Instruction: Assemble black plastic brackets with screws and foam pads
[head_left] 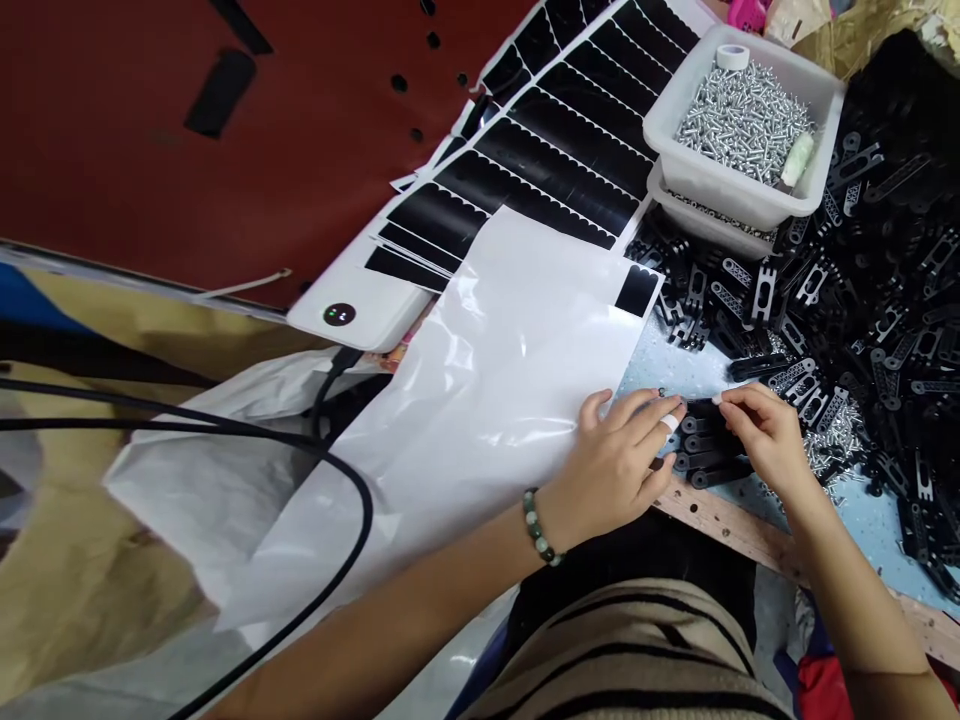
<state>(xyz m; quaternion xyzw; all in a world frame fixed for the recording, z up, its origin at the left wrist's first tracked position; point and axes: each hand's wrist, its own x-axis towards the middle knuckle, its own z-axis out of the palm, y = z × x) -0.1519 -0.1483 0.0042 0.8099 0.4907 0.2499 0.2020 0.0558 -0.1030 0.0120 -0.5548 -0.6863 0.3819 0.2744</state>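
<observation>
Between the hands, a black bar runs sideways, right pinching it, left's hold unclear.

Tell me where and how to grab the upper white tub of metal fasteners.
Probably best to take the upper tub by its rim, at two opposite sides, from above: the lip juts out past the walls. It stands on a lower tub, with black parts crowding its right. Keep it level, since it's open-topped and full of loose metal fasteners.
</observation>
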